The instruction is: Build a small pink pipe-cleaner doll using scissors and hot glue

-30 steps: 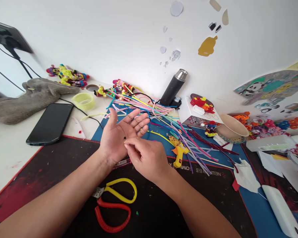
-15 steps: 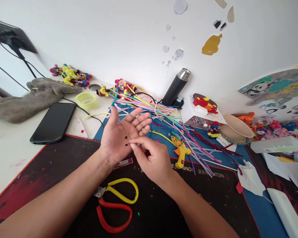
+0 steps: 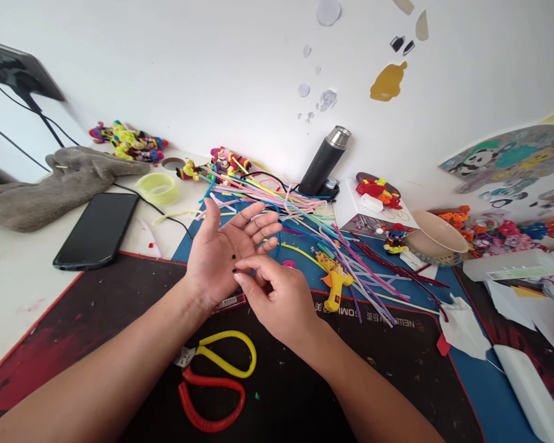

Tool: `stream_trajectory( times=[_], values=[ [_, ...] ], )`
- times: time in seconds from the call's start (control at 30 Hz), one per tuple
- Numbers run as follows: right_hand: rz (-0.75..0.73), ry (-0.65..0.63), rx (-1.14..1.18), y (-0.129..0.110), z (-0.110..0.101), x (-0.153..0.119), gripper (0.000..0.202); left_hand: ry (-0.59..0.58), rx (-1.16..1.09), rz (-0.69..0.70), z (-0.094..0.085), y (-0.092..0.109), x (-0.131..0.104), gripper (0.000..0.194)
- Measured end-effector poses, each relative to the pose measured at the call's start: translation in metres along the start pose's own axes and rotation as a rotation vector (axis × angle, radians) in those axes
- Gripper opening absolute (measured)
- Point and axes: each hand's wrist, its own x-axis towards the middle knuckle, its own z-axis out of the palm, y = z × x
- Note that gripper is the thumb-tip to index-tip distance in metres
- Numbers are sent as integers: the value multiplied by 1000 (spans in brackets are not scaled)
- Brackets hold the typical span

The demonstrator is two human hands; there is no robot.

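My left hand [image 3: 224,255] is open, palm up, fingers spread, above the dark mat. Two tiny black pieces lie on its palm, one black piece [image 3: 233,257] near the middle and the other black piece [image 3: 234,271] at the tips of my right hand. Thumb and forefinger of my right hand [image 3: 274,295] come close together at that lower piece; whether they grip it is too small to tell. Beneath the hands are scissors [image 3: 226,354] with one yellow and one red handle. A small pink-edged box [image 3: 231,303] is partly hidden behind my hands.
Beyond the hands lie many coloured pipe cleaners [image 3: 305,212] and a yellow glue gun [image 3: 337,288]. A black flask [image 3: 325,161] leans at the wall. A phone [image 3: 96,231] lies left; a beige bowl [image 3: 438,234] and a white tool [image 3: 530,391] are right.
My right hand has moved slightly left over the left palm, its fingertips now at the lower black piece. The whole view has shifted a little.
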Motion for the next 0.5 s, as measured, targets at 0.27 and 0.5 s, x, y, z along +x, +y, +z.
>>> stream_trajectory(
  times=[0.27,0.5],
  values=[
    [6,-2,9,-1,-1,1,17,-14,30,-21,1,-3,-2,81],
    [-32,67,12,-3,-7,6,15,-16,8,-44,3,-3,-3,71]
  ],
)
